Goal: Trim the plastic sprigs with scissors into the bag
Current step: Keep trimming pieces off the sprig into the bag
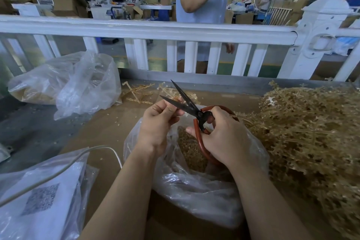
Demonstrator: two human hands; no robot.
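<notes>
Holding the scissors (191, 108) open over the bag (194, 187), both hands busy.

My right hand (226, 136) has its fingers (191, 130) curled through the red handle loops, blades spread wide and pointing up-left. My left hand (157, 122) is curled up with thumb and fingers pinched together right against the lower blade; can't tell if there's a bit of sprig in there, it's too small to see. The clear bag sits on the brown table (109, 132) right under my hands, with a heap of tan trimmings inside. Big pile of tan sprigs (311, 138) is on my right, touching the bag's edge, and a few loose sprigs (136, 93) lie further back by the white fence (155, 31). Another clear bag (78, 84) sits off to the far left.
</notes>
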